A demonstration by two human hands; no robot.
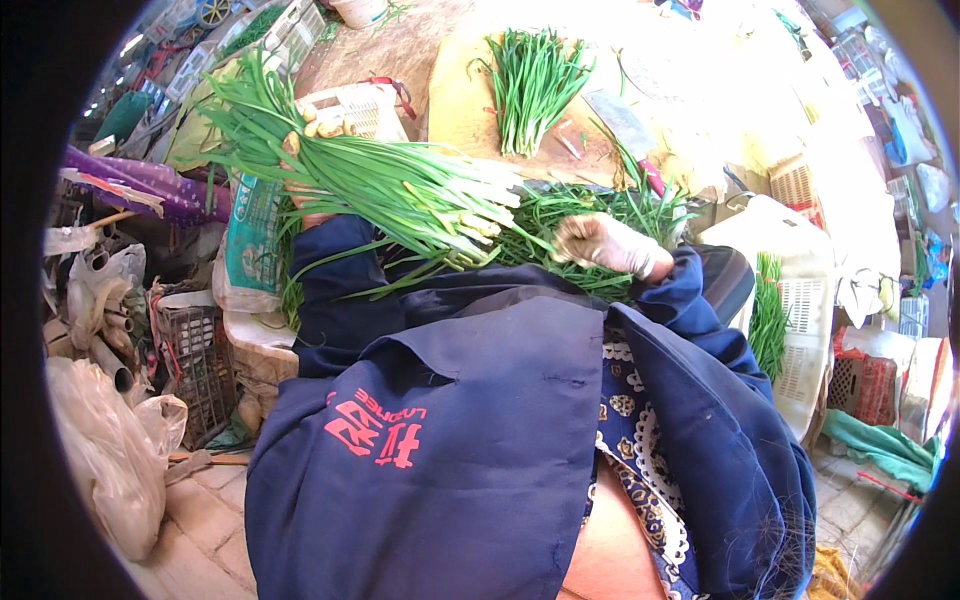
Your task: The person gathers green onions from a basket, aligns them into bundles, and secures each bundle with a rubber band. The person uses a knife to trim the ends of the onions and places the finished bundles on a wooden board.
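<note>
My left hand (pixel 324 129) grips a large bunch of garlic chives (pixel 405 180), with the fingers wrapped over its leaves. The pale stem ends of this bunch point right, above my lap. My right hand (pixel 604 244), in a whitish, soiled glove, is curled at the stem ends, and one green stalk reaches its fingertips. Beneath it lies a heap of loose chive leaves (pixel 540 217). Beyond, a chive bundle (pixel 536 94) tied with a red band rests on a wooden board (pixel 457 112). A cleaver (pixel 619 120) with a dark pink handle lies to its right.
A white plastic basket (pixel 806 322) at my right holds more chives (pixel 767 315). At left are a green printed sack (pixel 255 232), a dark crate (pixel 193 360) and a clear plastic bag (pixel 105 450). A white basket (pixel 367 109) stands behind the held bunch.
</note>
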